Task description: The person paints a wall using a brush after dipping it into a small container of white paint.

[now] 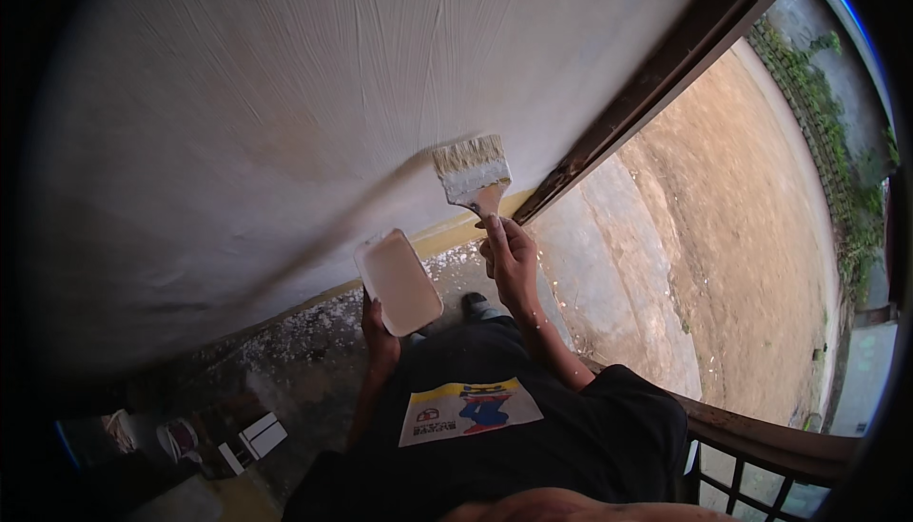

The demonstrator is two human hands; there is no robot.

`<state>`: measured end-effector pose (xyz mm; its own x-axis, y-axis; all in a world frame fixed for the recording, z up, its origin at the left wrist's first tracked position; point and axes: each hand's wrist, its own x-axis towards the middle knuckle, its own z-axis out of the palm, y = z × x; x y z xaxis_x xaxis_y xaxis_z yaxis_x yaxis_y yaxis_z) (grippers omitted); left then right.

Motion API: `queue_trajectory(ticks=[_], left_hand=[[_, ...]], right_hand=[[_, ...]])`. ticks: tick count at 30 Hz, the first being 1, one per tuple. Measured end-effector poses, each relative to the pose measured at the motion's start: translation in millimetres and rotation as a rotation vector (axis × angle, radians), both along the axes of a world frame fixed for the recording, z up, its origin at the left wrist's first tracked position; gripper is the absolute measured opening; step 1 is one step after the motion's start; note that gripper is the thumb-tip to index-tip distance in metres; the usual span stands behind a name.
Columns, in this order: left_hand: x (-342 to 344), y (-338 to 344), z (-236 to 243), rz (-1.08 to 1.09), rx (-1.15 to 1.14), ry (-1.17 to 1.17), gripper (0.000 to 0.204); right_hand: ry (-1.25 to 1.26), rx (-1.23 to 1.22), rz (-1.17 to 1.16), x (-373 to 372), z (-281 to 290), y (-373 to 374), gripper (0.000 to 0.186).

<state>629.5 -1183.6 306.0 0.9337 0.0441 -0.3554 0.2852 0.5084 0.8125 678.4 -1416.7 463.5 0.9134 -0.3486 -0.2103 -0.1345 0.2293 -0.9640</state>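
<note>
My right hand (514, 261) is closed around the handle of a wide paintbrush (478, 172). Its pale bristles point up toward the wall, and white paint coats its metal band. Whether the bristles touch the wall, I cannot tell. My left hand (378, 332) grips the edge of a shallow rectangular tray (403, 284) with rounded corners, tilted and pale beige inside. Fresh white brush strokes run over the wall (380, 66), with a yellowish strip (456, 234) left along its foot.
A dark wooden door frame (656, 94) borders the wall on the right. Beyond it lie a concrete step (599, 256) and bare brown ground (742, 218). White spatters dot the floor (295, 332). Boxes (262, 435) and other items sit at lower left.
</note>
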Motion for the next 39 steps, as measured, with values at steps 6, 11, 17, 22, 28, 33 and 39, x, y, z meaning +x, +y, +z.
queue_trajectory(ticks=[6, 11, 17, 22, 28, 33, 39], left_hand=[[-8.5, 6.4, -16.2, 0.025, -0.04, -0.02, 0.055], [-6.6, 2.1, -14.2, 0.079, -0.009, 0.014, 0.057], [-7.4, 4.6, -23.4, 0.071, -0.013, -0.002, 0.057], [-6.0, 0.5, -18.5, 0.05, -0.013, -0.013, 0.057], [-12.8, 4.7, -24.3, 0.056, 0.014, 0.006, 0.057], [-16.0, 4.4, -26.8, 0.076, 0.038, 0.034, 0.058], [-20.9, 3.5, -30.1, 0.095, 0.041, 0.047, 0.059]], right_hand=[[-0.181, 0.098, 0.017, 32.2, -44.5, 2.0, 0.033], [-0.109, 0.176, 0.012, 49.5, -89.5, 0.6, 0.032], [0.05, 0.137, 0.012, 41.6, -155.2, -6.2, 0.036], [0.178, -0.016, -0.054, 34.1, -212.4, -14.2, 0.044], [0.301, -0.137, -0.043, 30.4, -246.0, -16.5, 0.051], [0.448, -0.175, -0.016, 35.0, -286.1, -26.8, 0.051], [0.569, -0.146, 0.082, 39.9, -310.9, -38.5, 0.048]])
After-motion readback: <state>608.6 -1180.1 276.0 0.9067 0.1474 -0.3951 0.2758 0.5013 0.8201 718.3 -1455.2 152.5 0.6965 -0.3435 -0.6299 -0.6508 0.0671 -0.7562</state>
